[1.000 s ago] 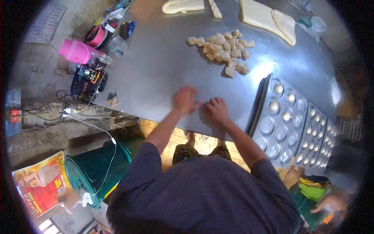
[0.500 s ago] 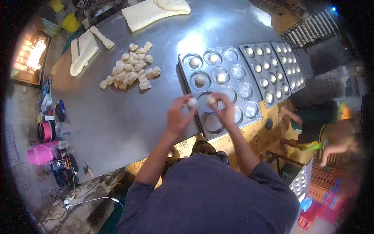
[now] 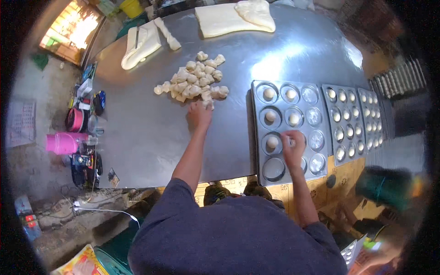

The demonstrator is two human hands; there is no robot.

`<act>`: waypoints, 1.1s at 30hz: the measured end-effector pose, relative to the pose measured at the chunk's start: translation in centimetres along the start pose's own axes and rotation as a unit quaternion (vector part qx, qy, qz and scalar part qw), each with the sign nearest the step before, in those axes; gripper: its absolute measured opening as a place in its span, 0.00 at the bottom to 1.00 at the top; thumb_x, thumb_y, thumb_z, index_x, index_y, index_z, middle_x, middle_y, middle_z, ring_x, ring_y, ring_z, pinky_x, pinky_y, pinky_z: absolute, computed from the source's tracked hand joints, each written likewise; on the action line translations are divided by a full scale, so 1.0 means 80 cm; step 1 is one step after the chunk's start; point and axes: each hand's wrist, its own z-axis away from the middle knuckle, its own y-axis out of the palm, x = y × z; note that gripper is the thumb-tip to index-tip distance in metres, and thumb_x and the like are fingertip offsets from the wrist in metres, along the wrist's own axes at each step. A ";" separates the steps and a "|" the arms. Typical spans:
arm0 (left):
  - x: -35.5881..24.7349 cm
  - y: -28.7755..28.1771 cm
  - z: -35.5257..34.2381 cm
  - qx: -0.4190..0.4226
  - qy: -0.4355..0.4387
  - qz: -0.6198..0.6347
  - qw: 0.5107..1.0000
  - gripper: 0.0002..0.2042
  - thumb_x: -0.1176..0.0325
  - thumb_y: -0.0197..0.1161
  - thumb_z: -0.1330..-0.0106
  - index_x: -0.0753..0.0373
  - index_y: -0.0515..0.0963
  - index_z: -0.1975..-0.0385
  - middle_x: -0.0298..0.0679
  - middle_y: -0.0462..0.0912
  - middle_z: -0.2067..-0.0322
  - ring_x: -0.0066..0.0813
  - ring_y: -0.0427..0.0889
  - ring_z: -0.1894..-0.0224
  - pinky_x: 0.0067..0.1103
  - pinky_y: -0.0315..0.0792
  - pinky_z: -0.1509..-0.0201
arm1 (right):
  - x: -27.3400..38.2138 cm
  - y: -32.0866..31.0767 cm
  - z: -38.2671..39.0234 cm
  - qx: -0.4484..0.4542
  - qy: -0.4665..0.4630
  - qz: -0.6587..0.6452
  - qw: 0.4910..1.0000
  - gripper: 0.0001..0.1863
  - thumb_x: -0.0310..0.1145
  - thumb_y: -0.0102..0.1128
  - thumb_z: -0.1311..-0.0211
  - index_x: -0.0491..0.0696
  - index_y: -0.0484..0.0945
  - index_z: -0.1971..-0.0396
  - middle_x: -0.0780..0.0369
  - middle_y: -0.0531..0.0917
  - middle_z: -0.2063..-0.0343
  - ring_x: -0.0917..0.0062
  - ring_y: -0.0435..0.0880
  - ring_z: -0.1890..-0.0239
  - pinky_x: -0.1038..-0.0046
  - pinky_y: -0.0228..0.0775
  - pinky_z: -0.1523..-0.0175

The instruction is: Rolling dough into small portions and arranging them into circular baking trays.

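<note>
Presently, left hand [image 3: 200, 114] at near edge of dough pile [image 3: 192, 79] on metal desk [image 3: 142, 123], grip unclear, right hand [image 3: 294, 146] over nearest cupped tray [image 3: 274, 170], fingers at dough ball [image 3: 291, 143], held or released unclear.

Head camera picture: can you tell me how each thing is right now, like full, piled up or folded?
Dough lumps, loosely heaped
Left hand, at the lumps' near edge; grip unclear
Nearest tray, partly filled with round dough balls
Right hand, bent over the nearest tray; grip unclear
Second tray, filled throughout
Large dough slab, folded over at one end
</note>
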 end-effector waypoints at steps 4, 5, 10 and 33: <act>0.040 -0.037 0.047 0.011 0.042 0.210 0.977 0.13 0.63 0.66 0.46 0.64 0.72 0.72 0.42 0.75 0.71 0.38 0.76 0.67 0.32 0.71 0.61 | 0.042 0.098 -0.029 0.144 -0.004 -0.075 0.987 0.07 0.31 0.62 0.46 0.45 0.78 0.69 0.59 0.79 0.72 0.69 0.77 0.67 0.71 0.69 0.62; 0.047 -0.054 0.065 0.064 -0.104 0.367 0.922 0.12 0.65 0.67 0.46 0.64 0.70 0.75 0.39 0.73 0.74 0.33 0.74 0.71 0.30 0.70 0.65 | 0.049 0.127 -0.036 0.174 0.009 -0.097 0.980 0.09 0.32 0.63 0.46 0.44 0.78 0.68 0.58 0.78 0.69 0.68 0.78 0.66 0.71 0.70 0.61; 0.043 -0.124 0.144 0.092 -0.260 0.283 0.919 0.15 0.64 0.67 0.45 0.63 0.67 0.77 0.36 0.72 0.75 0.27 0.71 0.73 0.27 0.68 0.67 | 0.051 0.308 -0.083 0.146 -0.118 -0.057 0.981 0.16 0.34 0.65 0.48 0.46 0.77 0.60 0.50 0.74 0.59 0.57 0.77 0.61 0.63 0.69 0.55; 0.325 -0.175 0.123 -0.031 0.046 -0.189 0.980 0.09 0.67 0.50 0.36 0.62 0.72 0.60 0.46 0.76 0.67 0.46 0.75 0.64 0.37 0.69 0.59 | -0.020 0.277 0.038 0.223 -0.245 0.122 0.936 0.09 0.34 0.56 0.48 0.46 0.70 0.70 0.55 0.73 0.72 0.59 0.70 0.66 0.58 0.62 0.59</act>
